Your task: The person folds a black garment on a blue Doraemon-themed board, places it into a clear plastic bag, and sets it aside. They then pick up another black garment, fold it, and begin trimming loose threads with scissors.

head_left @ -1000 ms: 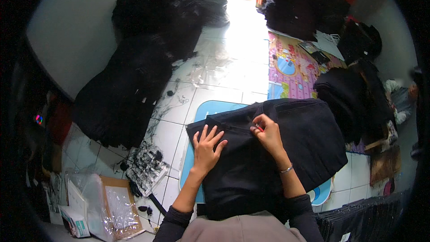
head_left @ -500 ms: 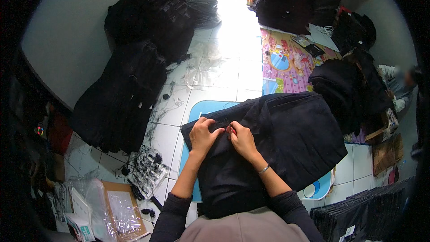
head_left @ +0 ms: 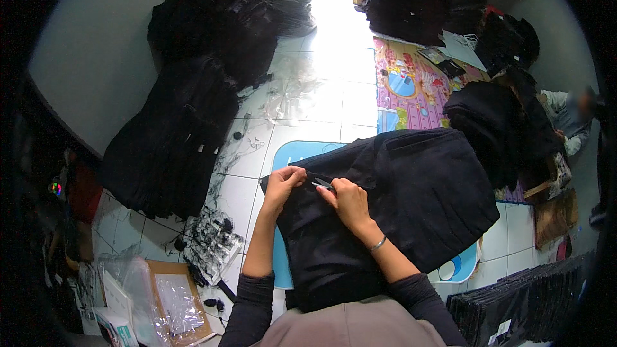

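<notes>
Seen from beside the worker, the folded black cloth (head_left: 424,199) lies across a low blue desk (head_left: 308,149), its near end reaching the person's lap. The desk's rounded rim shows at the far left corner and again at the lower right; the breadth of the desk appears to give the cloth a flat backing under both hands.

Left hand (head_left: 283,186): narrow, thumb and fingertips drawn together at the left edge of the cloth. It appears to pinch the top layer there, though dark fabric on dark fabric makes the exact contact hard to confirm. Such a grip would keep that edge steady.

Right hand (head_left: 350,202): closed around small snips (head_left: 323,185), their pale blades pointing left toward the left hand's fingertips. Held low and near the tips, the tool seems placed for close control; the wrist is just above the cloth and bears a metal bracelet (head_left: 379,243).

Surroundings: tall heaps of black fabric (head_left: 173,141) stand along the left wall, leaving a passage of white floor tiles (head_left: 305,130) between them and a patterned mat (head_left: 418,90). Dark thread scraps (head_left: 212,241) lie left of the desk, near clear plastic and cardboard (head_left: 193,308). Flat black packets (head_left: 527,308) stand in a row at the lower right, presumably for compactness. Another person (head_left: 569,122) is partly visible at the far right.
</notes>
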Demonstrator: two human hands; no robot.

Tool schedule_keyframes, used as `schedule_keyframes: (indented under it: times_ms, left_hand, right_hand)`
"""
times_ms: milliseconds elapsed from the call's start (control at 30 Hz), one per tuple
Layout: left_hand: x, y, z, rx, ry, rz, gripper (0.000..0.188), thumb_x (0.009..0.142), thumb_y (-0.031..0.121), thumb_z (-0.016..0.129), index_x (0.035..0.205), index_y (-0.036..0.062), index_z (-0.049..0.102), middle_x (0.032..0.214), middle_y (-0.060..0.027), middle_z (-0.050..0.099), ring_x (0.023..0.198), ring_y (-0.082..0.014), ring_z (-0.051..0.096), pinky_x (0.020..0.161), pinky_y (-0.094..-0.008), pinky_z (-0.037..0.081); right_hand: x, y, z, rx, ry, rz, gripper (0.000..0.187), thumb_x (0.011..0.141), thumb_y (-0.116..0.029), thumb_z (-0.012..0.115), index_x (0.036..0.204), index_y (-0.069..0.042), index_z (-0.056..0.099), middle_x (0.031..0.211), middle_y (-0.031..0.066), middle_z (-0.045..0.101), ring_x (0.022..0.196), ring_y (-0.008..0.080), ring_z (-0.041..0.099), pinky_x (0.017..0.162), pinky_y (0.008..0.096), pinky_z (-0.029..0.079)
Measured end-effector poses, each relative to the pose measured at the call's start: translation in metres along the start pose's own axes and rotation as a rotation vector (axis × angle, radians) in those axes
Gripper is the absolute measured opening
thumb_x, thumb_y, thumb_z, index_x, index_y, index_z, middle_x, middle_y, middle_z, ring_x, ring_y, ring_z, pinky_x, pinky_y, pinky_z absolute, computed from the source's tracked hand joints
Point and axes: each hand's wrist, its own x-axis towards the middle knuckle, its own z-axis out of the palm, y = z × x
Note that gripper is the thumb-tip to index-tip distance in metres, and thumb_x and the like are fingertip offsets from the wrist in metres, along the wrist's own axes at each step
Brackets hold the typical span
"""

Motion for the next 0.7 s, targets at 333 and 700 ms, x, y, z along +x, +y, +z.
schedule_keyframes:
  times_ms: [333,700]
  left_hand:
    - [0.009,-0.003,-0.003,-0.041,0.043,-0.037,0.019,0.092,0.022,0.064,0.092,0.0032,0.067,0.083,0.0001,0.065,0.071,-0.0064,0.057,0.067,-0.0194,0.045]
    - [0.009,-0.001,0.003,0.02,0.112,-0.045,0.016,0.091,0.02,0.065,0.088,0.0046,0.066,0.082,0.0006,0.065,0.066,-0.0051,0.053,0.062,-0.0197,0.045]
  right_hand:
    - [0.009,0.005,0.016,-0.149,0.064,-0.076,0.044,0.088,-0.044,0.061,0.068,-0.006,0.053,0.064,0.0116,0.061,0.056,0.0285,0.065,0.048,0.0373,0.051]
    - [0.019,0.005,0.026,-0.25,0.007,-0.111,0.04,0.084,-0.043,0.065,0.073,-0.006,0.058,0.07,0.0092,0.062,0.059,0.0256,0.066,0.049,0.0343,0.052]
